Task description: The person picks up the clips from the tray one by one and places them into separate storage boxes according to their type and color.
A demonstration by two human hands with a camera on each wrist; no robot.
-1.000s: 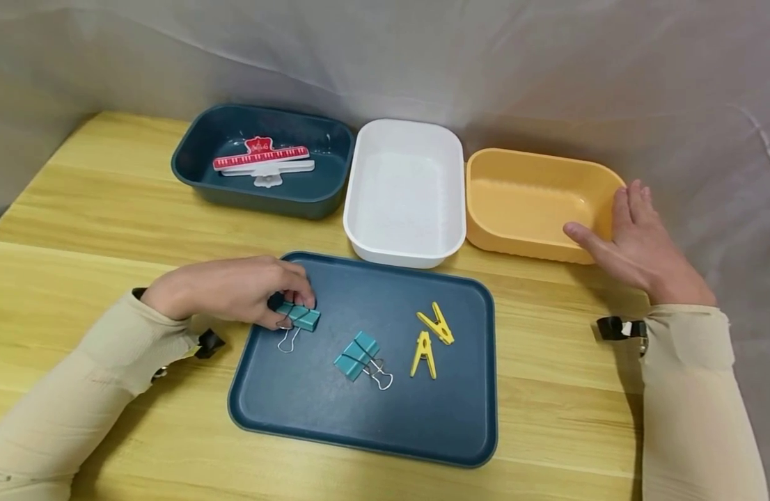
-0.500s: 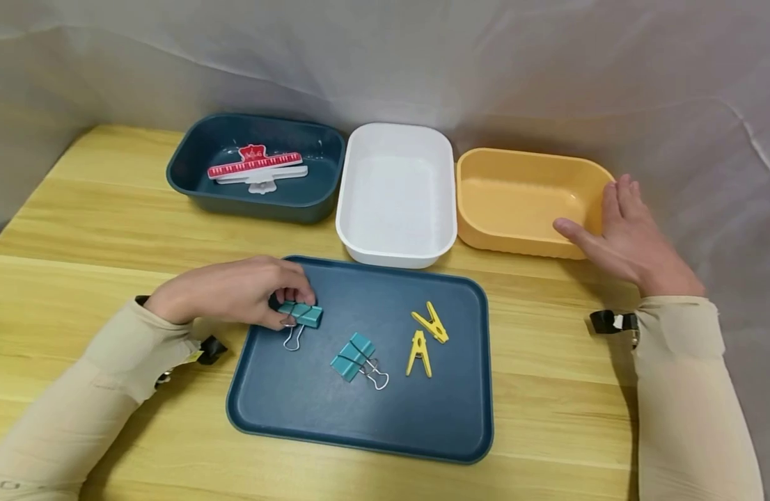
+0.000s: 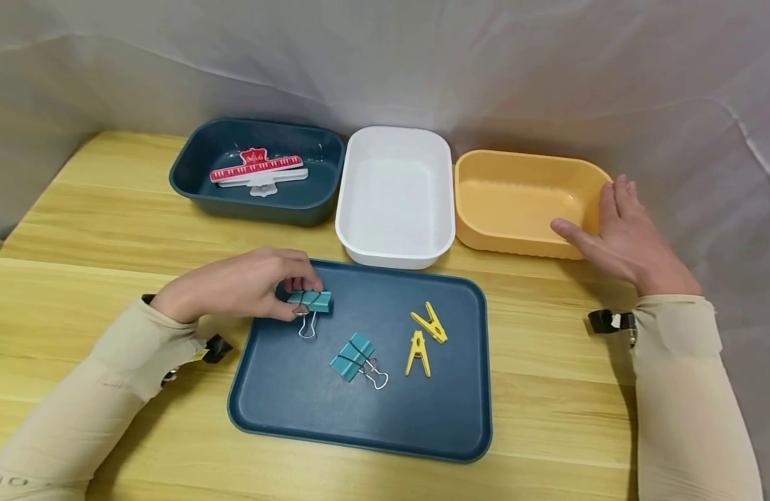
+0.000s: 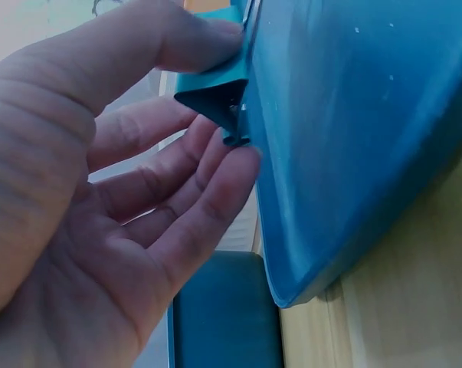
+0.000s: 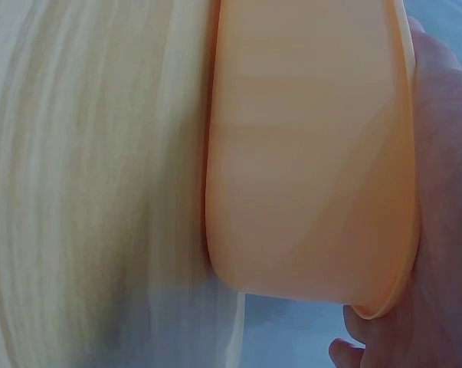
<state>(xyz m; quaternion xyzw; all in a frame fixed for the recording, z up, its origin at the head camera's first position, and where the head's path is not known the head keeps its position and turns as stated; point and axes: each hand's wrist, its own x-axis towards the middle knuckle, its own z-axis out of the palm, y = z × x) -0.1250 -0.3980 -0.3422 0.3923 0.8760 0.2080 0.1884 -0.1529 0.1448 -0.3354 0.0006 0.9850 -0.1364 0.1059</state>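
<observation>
My left hand (image 3: 250,284) pinches a teal binder clip (image 3: 315,300) between thumb and fingers over the upper left of the dark blue tray (image 3: 422,424). In the left wrist view, the end of this binder clip (image 4: 215,92) faces the camera, thumb on one side and fingertips on the other. A second teal binder clip (image 3: 352,356) lies mid-tray, its wire handles pointing right. Two yellow clothespins (image 3: 418,353) lie to its right. My right hand (image 3: 635,243) rests with straight fingers on the right end of the yellow bin (image 3: 523,243), thumb over the front rim.
Behind the tray stand a dark blue bin (image 3: 260,209) and a white bin (image 3: 394,261), the latter beside the yellow one. Inside the dark blue bin lie a red bag clip (image 3: 256,169) and a white bag clip (image 3: 291,175). A grey cloth (image 3: 385,62) hangs behind.
My left hand has shifted a little right and up in the head view, carrying the binder clip with it. The right hand stays on the yellow bin. The head view has tilted slightly.
</observation>
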